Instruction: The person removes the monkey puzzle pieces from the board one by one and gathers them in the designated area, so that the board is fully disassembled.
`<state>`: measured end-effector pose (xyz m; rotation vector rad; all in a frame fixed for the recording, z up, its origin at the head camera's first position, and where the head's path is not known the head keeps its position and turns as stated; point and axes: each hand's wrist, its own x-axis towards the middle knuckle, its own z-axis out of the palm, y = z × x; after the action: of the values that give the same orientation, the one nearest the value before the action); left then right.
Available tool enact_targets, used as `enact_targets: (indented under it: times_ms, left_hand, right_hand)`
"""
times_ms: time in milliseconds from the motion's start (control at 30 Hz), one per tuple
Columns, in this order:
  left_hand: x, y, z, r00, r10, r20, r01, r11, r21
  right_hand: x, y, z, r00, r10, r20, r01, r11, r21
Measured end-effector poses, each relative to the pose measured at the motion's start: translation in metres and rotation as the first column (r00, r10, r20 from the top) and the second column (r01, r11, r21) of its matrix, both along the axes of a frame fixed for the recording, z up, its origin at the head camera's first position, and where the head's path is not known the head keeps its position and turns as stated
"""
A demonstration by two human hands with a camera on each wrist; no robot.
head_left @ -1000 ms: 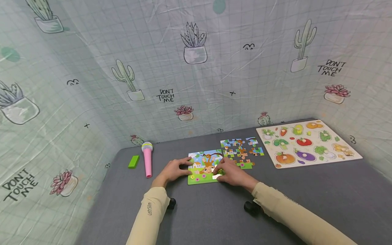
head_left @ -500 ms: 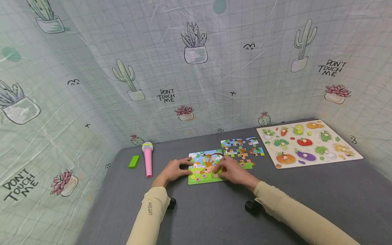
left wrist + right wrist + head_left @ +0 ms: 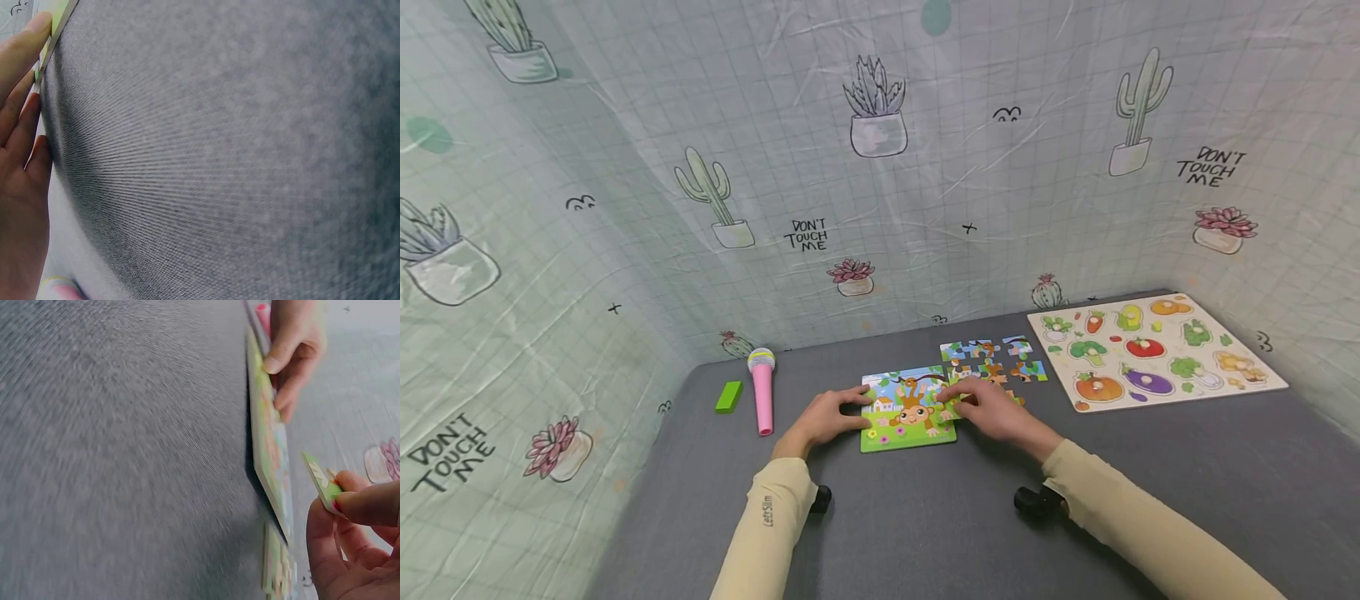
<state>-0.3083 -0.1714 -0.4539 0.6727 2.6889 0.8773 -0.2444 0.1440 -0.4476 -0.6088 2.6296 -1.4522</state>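
In the head view, my left hand (image 3: 831, 416) rests at the left edge of a monkey picture puzzle board (image 3: 891, 436), thumb and fingers touching it. The left wrist view also catches this hand (image 3: 19, 156) at the far left, its fingers lying along the board's edge. My right hand (image 3: 997, 410) is over the board's right side. Between its thumb and fingertips it pinches a small green puzzle piece (image 3: 320, 479), tilted and apart from the board in the right wrist view. Beyond that hand lie loose jigsaw pieces (image 3: 1028, 371), partly hidden by it.
A pink toy microphone (image 3: 762, 396) and a green block (image 3: 728, 397) lie to the left. On the right sits a wooden vegetable puzzle board (image 3: 1108, 367). A printed cloth wall (image 3: 880, 208) rises behind the grey table (image 3: 910, 525).
My right hand has moved right and slightly away from the board's lower right part, where a green area with a monkey paw now shows. My left hand has stayed in place.
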Motion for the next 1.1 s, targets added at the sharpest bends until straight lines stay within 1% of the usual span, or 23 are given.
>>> enact_targets:
  times_ms: [67, 200, 300, 533, 600, 667, 767, 800, 967, 1100]
  left_hand:
    - [0.000, 0.000, 0.000, 1.000, -0.004, -0.007, 0.004, 1.000, -0.001]
    - [0.000, 0.000, -0.001, 1.000, -0.005, -0.008, 0.005, 1.000, 0.005]
    - [-0.001, 0.000, -0.001, 1.000, 0.001, -0.002, -0.001, 1.000, 0.010]
    - [-0.001, -0.001, -0.002, 1.000, -0.006, -0.002, 0.006, 1.000, 0.013]
    - [0.000, -0.001, -0.001, 1.000, -0.006, 0.002, 0.006, 1.000, 0.013]
    - [0.000, -0.001, -0.002, 1.000, -0.007, 0.005, 0.007, 1.000, 0.012]
    - [0.000, -0.001, -0.001, 1.000, -0.008, 0.006, 0.008, 1.000, 0.015]
    - [0.001, -0.001, -0.001, 1.000, -0.008, 0.006, 0.008, 1.000, 0.015]
    - [0.000, -0.001, 0.000, 1.000, 0.001, 0.006, -0.001, 1.000, 0.012]
    - [0.000, 0.000, 0.000, 1.000, 0.001, 0.005, -0.001, 1.000, 0.009]
  right_hand:
    - [0.001, 0.007, 0.001, 1.000, 0.002, -0.001, -0.002, 1.000, -0.013]
    - [0.004, 0.020, 0.002, 0.999, -0.032, 0.022, 0.032, 0.999, -0.019]
    - [0.007, 0.030, 0.004, 0.996, -0.075, 0.039, 0.075, 0.997, -0.006]
    - [0.012, 0.061, 0.004, 0.988, -0.145, 0.048, 0.143, 0.989, 0.041]
    - [0.014, 0.071, 0.003, 0.983, -0.182, 0.023, 0.180, 0.982, 0.061]
    - [0.015, 0.082, 0.004, 0.973, -0.229, -0.006, 0.229, 0.969, 0.090]
    - [0.016, 0.099, 0.005, 0.959, -0.283, -0.027, 0.284, 0.950, 0.130]
    - [0.016, 0.103, 0.006, 0.955, -0.296, -0.020, 0.295, 0.944, 0.148]
    - [0.016, 0.117, 0.007, 0.961, -0.277, -0.004, 0.270, 0.935, 0.228]
    - [0.012, 0.121, 0.005, 0.966, -0.258, 0.000, 0.250, 0.935, 0.252]
